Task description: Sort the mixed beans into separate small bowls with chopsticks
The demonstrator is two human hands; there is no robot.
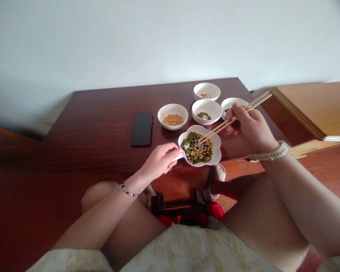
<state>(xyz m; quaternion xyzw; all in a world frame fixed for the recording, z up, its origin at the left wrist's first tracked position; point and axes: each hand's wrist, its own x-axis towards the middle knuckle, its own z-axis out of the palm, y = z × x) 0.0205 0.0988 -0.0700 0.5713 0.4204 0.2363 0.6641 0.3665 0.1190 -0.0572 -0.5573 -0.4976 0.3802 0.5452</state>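
My left hand (166,158) is closed around the short handle of a white flower-shaped bowl (217,145) at the table's front edge. Mixed beans (197,153), green, black and yellow, lie in that bowl. In my right hand (248,122) is a pair of chopsticks (229,121), slanting down to the left with the tips among the beans. Behind stand a white bowl of yellow beans (172,119), a white bowl of green beans (204,115) and a white bowl with a few reddish bits (206,95). Another white bowl (234,102), with something dark in it, is partly hidden by my right hand.
A black phone (142,129) lies on the dark brown table (102,124), left of the bowls. The pale wall (130,45) rises behind the table. To the right is a lighter wooden piece of furniture (314,105). My knees and a slippered foot (220,173) are below the front edge.
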